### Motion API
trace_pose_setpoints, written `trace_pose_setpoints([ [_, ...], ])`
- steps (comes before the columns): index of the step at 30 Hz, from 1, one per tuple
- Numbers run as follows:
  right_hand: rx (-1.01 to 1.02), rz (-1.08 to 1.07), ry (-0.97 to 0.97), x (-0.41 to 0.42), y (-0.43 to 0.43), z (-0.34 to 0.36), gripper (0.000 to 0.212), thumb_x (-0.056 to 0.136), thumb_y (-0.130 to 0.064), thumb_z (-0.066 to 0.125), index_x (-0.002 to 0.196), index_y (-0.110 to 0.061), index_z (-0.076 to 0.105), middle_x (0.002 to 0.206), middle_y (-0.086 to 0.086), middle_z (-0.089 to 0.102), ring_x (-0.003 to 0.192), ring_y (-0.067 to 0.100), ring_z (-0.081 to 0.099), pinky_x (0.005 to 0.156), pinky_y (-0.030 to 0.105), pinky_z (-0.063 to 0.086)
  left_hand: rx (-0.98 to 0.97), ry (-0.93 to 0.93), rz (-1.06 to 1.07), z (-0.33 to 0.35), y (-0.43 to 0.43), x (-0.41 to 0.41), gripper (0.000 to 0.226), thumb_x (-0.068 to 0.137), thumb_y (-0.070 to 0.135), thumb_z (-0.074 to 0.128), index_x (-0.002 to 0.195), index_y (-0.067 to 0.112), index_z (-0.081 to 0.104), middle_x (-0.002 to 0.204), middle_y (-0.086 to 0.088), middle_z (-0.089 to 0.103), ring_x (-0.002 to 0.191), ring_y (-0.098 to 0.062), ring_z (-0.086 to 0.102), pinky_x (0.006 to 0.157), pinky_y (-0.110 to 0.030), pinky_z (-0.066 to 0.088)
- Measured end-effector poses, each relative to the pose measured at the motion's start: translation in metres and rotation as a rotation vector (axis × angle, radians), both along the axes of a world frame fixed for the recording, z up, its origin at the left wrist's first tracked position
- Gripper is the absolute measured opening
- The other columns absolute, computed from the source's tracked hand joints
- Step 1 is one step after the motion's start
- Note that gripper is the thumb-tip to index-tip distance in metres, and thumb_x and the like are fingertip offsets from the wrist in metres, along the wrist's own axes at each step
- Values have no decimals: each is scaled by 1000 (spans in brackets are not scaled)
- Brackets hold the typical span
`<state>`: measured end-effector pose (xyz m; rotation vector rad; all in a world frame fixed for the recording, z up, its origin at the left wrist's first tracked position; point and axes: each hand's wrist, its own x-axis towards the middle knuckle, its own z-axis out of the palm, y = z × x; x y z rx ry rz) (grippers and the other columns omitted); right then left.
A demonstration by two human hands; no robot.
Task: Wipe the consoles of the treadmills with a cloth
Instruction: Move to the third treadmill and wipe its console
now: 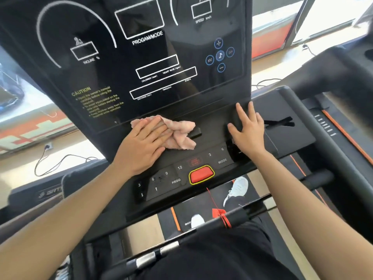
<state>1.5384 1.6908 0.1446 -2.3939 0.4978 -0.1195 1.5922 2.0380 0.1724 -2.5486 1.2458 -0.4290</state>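
Observation:
A black treadmill console fills the upper middle, with a glossy display panel above a button shelf. A crumpled pink cloth lies on the ledge just below the display. My left hand presses flat on the cloth's left part, fingers spread over it. My right hand rests flat on the console's right side, fingers apart, holding nothing. Part of the cloth is hidden under my left hand.
A red stop button with yellow trim sits on the button shelf near me. A red safety cord hangs to the front handlebar. Another treadmill stands at right. Cables trail on the floor at left.

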Motion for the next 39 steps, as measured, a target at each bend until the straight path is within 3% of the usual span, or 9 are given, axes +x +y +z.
trace_pose_setpoints([
  [6,-33,18,23,-2,2,-1,70,99,-41,58,159,-41,23,172,1,4,154,42,8,127,53,11,-66,83,203,-8,55,-34,57,108,44,38,159,19,35,166,-7,34,160,-32,7,130,-53,9],
  [9,-34,26,37,-3,1,-1,70,99,-42,58,159,-42,22,172,0,4,154,41,8,127,52,13,-90,143,306,-19,75,-55,59,107,47,32,160,20,31,167,-10,27,160,-30,-3,131,-51,2],
  [13,-60,48,18,-5,-7,-2,66,98,-43,57,158,-40,28,172,-1,11,150,38,17,125,52,20,-128,323,449,-42,88,-91,66,109,54,16,162,15,21,171,-12,16,161,-36,-4,130,-55,9],
  [16,-62,74,2,-7,-15,-2,62,99,-39,60,156,-36,36,171,-2,16,148,36,23,123,49,24,-182,371,500,-48,78,-109,68,107,58,16,162,17,19,171,-9,11,161,-35,-2,130,-55,8],
  [21,-47,117,12,-10,-23,0,60,98,-37,62,154,-33,41,170,-4,19,148,32,23,121,50,31,-167,487,385,-47,53,-108,69,106,65,14,164,26,15,173,-6,8,161,-34,-7,129,-59,8],
  [26,3,145,17,-14,-31,0,57,97,-38,63,151,-33,46,169,-9,19,150,23,20,114,44,40,-115,492,246,-41,18,-91,74,104,67,13,164,23,12,173,-2,8,161,-30,-11,129,-57,5],
  [32,24,194,44,-20,-41,2,51,99,-34,63,149,-28,52,168,-8,25,154,20,19,123,42,24,10,389,86,-25,-52,-45,77,103,68,12,164,21,17,173,-6,5,161,-33,-5,130,-55,3],
  [36,54,136,-13,-30,-49,2,48,100,-29,62,147,-24,54,162,-4,38,150,18,33,120,37,30,15,350,-42,-15,-100,-24,79,103,68,14,161,16,30,171,-9,19,161,-29,8,130,-50,9],
  [39,62,31,-67,-46,-53,-2,41,99,-20,62,140,-17,61,151,-1,53,142,19,45,118,36,36,36,381,-107,-16,-132,-11,87,100,73,6,163,16,24,172,-7,15,162,-26,2,130,-49,9],
])
